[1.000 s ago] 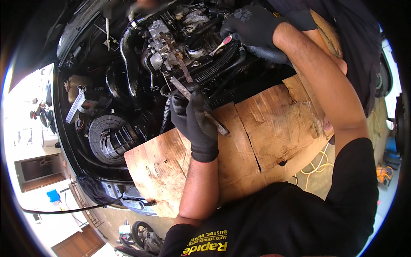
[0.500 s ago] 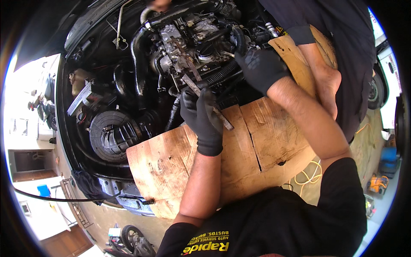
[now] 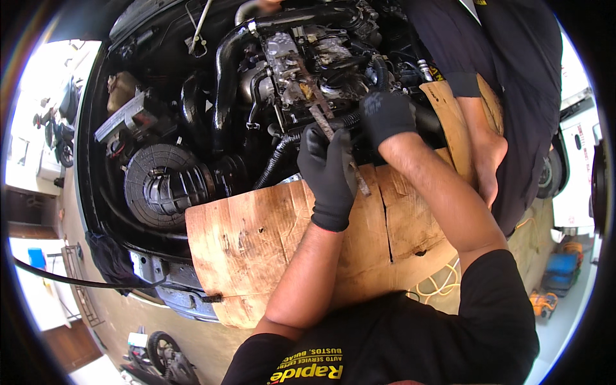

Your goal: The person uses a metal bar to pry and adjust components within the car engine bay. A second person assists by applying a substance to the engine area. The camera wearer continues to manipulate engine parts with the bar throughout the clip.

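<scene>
My left hand [image 3: 326,173], in a black glove, is wrapped round a narrow, rusty flat metal strip [image 3: 322,123]. The strip slants up toward the engine [image 3: 333,77], its lower end showing below my fingers. Another rusty strip [image 3: 304,72] lies across the engine top, just beyond the held one's upper end. To the right, my gloved right hand [image 3: 389,117] is closed in a fist close to the engine's near right side. Whatever it may hold is hidden. A ribbed black hose [image 3: 343,120] runs between the engine and my hands.
Stained cardboard [image 3: 256,250] covers the car's front edge. At right stands a person in dark clothes [image 3: 523,96], a bare limb [image 3: 482,141] beside a smaller cardboard piece [image 3: 443,106]. A round black air filter housing [image 3: 160,186] sits at left. A yellow cord [image 3: 439,282] lies on the floor.
The view has shifted slightly. My left hand, still gripping the metal strip, has moved right, nearer my right hand. A pale tip that showed by my right hand is now out of sight.
</scene>
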The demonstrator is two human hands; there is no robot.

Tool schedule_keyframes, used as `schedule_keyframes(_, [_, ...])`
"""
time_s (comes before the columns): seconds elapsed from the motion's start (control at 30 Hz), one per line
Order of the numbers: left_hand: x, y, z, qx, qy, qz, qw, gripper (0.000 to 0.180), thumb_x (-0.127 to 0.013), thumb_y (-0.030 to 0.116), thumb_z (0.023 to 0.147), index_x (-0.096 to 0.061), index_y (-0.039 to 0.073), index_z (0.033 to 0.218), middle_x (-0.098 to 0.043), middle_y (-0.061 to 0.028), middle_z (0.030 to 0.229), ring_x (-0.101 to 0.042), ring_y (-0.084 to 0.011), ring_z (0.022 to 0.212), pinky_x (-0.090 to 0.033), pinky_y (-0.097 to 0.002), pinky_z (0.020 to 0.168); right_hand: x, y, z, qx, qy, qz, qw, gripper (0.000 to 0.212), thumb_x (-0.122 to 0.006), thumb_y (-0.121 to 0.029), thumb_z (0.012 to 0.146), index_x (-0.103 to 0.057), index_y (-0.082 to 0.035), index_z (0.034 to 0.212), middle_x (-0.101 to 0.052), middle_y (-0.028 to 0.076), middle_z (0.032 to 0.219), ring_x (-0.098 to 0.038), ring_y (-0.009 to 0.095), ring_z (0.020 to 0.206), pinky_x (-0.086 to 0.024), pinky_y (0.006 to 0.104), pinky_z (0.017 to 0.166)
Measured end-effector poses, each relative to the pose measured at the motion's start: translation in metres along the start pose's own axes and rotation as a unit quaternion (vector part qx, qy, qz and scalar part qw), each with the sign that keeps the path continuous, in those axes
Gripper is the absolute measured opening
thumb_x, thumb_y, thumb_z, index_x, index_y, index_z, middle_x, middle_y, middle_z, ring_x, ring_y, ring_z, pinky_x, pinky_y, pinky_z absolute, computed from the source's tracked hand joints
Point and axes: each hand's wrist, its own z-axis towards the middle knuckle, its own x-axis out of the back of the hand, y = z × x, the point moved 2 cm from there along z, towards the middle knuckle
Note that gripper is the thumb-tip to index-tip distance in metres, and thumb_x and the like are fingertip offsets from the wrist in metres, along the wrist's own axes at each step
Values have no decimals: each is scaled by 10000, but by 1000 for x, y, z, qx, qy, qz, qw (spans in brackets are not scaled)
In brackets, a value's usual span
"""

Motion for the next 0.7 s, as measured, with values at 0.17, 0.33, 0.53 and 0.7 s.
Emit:
schedule_keyframes(0.17, [-2, 0, 1, 1, -5, -24, 1000, 105, -614, 11, 964, -601, -13, 1066, -655, -25, 946, -573, -68, 868, -470, -243, 765, 3, -8, -11, 50, -25, -2, 998, 208, -594, -125, 920, -795, -84, 885, -770, 163, 906, -765, 343, 845, -604, 443, 736])
schedule_keyframes(0.33, [0, -2, -4, -31, -22, 43, 998, 96, -614, 4, 968, -594, -7, 1061, -649, -22, 943, -562, -62, 866, -466, -240, 753, 6, -6, -16, 79, -26, -15, 996, 187, -613, -116, 903, -794, -71, 897, -767, 169, 898, -767, 326, 852, -607, 434, 730])
schedule_keyframes(0.53, [7, 4, -2, -10, -7, 21, 1000, 134, -573, 20, 965, -648, -28, 1066, -673, -45, 957, -616, -115, 865, -493, -260, 798, 10, 1, -20, 83, -26, -19, 996, 199, -593, -130, 935, -778, -65, 968, -773, 160, 898, -769, 326, 858, -606, 450, 731])
schedule_keyframes(0.7, [4, 4, 0, -2, -7, 4, 1000, 132, -600, 59, 941, -645, -8, 1046, -657, -33, 897, -592, -98, 838, -467, -247, 740, 0, 32, -29, 112, 107, 31, 987, 232, -546, -72, 922, -739, -30, 1044, -743, 208, 912, -727, 372, 860, -575, 478, 785])
